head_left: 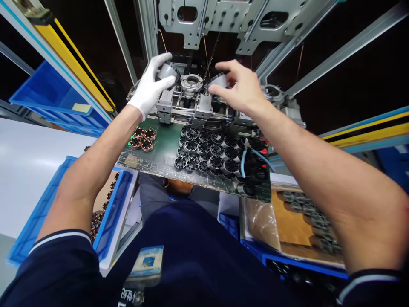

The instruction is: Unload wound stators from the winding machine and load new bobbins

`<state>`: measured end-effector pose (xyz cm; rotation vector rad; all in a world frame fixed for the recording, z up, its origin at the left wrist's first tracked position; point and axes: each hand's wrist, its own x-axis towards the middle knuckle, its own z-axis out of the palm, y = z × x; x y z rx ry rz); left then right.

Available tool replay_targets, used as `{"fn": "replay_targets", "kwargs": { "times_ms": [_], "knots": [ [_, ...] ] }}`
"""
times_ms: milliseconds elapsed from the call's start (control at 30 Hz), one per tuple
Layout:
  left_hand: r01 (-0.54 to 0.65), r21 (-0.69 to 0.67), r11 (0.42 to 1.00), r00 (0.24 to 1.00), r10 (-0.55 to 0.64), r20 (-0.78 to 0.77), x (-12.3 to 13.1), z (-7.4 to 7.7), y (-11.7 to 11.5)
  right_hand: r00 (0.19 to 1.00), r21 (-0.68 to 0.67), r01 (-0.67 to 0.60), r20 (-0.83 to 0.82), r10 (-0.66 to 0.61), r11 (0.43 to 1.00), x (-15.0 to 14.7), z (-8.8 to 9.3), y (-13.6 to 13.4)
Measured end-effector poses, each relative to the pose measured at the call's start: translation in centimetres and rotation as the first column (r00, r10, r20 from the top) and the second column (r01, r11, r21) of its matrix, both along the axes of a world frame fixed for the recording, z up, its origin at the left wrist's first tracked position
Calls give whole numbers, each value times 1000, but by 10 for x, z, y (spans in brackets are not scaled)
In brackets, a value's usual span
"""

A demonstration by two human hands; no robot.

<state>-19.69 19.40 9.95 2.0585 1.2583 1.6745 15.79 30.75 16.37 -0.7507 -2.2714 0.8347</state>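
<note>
My left hand point(147, 87), in a white glove, has thumb and fingers closed around a grey motor stator core point(166, 73) with a dark toothed rim, tilted in the air. A second grey stator core point(219, 80) is held between the thumb and fingers of my bare right hand point(243, 85). Between the two hands stands a round metal fixture point(191, 82) on the machine. Its ring is level with both cores, and neither core touches it as far as I can see. Part of the right core is hidden behind my fingers.
On the green bench top point(162, 155) sit rows of stator cores point(204, 148), several copper-wound stators point(142, 139) and blue-handled pliers point(244, 161). Blue trays point(110, 217) flank the bench. Metal plates point(223, 19) hang above. Yellow-edged posts point(73, 59) stand at the sides.
</note>
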Motion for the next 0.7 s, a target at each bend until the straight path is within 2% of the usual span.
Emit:
{"fn": "replay_targets", "kwargs": {
  "times_ms": [67,133,233,300,433,500,567,633,700],
  "knots": [
    [-93,-79,993,991,100,84,2,15,0,1000,18,-11,-9,12,1000,1,7,-2],
    [-183,-87,979,973,193,128,8,29,-2,998,37,19,-67,-16,999,1,9,-1],
    [-349,-105,931,933,356,58,24,39,-8,987,69,78,-149,-67,995,-4,-2,0],
    [-452,-178,874,891,453,-35,36,33,-12,990,68,95,-109,-87,993,-7,-15,0],
    [-533,-366,763,842,523,-137,44,4,-10,989,33,136,60,-138,990,-12,-39,0],
    [-536,-389,749,837,532,-129,38,-9,-6,987,51,151,46,-153,987,-13,-43,2],
    [-533,-385,753,837,537,-109,30,-15,-4,987,63,157,23,-159,986,-13,-43,5],
    [-521,-397,755,844,526,-106,30,-14,-8,989,49,140,50,-142,989,-13,-40,4],
    [-495,-390,776,863,490,-120,42,-4,-21,993,11,104,56,-105,994,-12,-35,-5]
  ]
}}
